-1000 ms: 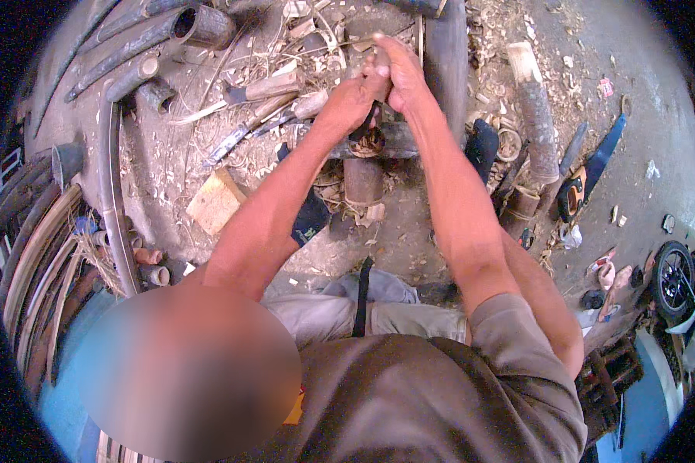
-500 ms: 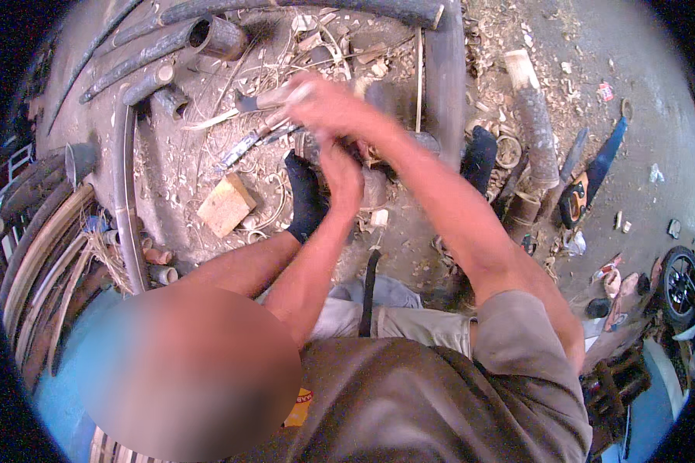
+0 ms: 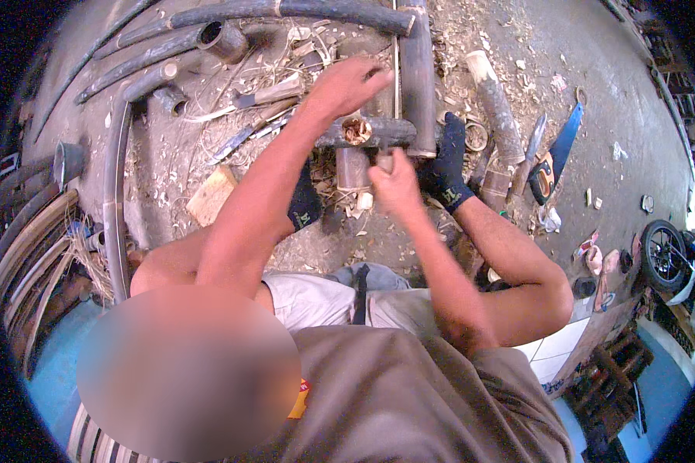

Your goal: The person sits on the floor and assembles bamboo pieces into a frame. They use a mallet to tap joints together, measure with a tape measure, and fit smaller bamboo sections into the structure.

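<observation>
Bamboo (image 3: 386,132) bares its hole (image 3: 356,130), clear to inspect, our hands having parted: left hand (image 3: 349,83) far, fingers loosely spread; right hand (image 3: 396,185) near, fist round a stub (image 3: 384,158).

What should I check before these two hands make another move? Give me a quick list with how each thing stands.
1. Right hand closed around the handle: ok.
2. Tool's working end visible: cannot tell; too small and unclear.
3. Left hand gripping something: cannot tell.
4. Carved hole in the dark bamboo piece uncovered by hands: ok.
5. Blue-bladed handsaw away from both hands: ok, lying off to the right.
6. Floor free of wood shavings: not ok; they're scattered around.
</observation>
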### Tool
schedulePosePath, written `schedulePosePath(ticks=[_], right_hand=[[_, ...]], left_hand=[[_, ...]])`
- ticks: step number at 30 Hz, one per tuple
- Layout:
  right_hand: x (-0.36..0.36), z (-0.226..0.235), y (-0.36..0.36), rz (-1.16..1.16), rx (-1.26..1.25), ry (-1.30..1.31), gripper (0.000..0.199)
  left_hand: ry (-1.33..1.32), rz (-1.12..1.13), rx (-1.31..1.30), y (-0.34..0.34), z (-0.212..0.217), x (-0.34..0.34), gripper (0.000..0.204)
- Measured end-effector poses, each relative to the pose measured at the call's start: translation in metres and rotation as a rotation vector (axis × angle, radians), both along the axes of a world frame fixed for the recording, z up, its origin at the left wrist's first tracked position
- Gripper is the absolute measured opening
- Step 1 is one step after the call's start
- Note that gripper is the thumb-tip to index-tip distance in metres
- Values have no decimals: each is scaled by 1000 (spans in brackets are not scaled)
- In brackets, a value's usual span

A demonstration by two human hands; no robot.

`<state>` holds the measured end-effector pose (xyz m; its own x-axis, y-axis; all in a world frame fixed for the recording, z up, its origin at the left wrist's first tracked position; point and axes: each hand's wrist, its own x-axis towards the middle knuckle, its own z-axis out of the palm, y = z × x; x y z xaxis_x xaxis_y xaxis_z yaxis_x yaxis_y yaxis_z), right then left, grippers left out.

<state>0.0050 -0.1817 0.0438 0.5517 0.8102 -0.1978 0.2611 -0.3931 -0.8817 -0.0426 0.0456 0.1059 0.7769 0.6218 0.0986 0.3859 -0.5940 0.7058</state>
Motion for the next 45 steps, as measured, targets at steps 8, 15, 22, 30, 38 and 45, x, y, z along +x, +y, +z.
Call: schedulePosePath(ticks=[8, 15, 22, 30, 38, 45], right_hand=[[-95, -35, 22, -401, -62, 334, 29], [14, -15, 12, 243, -310, -36, 30], [111, 25, 115, 1102, -634, -207, 44], [57, -18, 28, 734, -275, 233, 38], [-60, -25, 31, -148, -76, 1023, 19], [-77, 28, 136, -758, 303, 1839, 20]], left_hand=[[511, 79, 358, -59, -62, -76, 83], [496, 315, 324, -75, -72, -58, 92], [556, 281, 254, -69, -71, -54, 91], [650, -113, 126, -7, -60, -105, 84], [672, -88, 88, -9, -66, -104, 75], [593, -117, 138, 3, -114, -123, 40]])
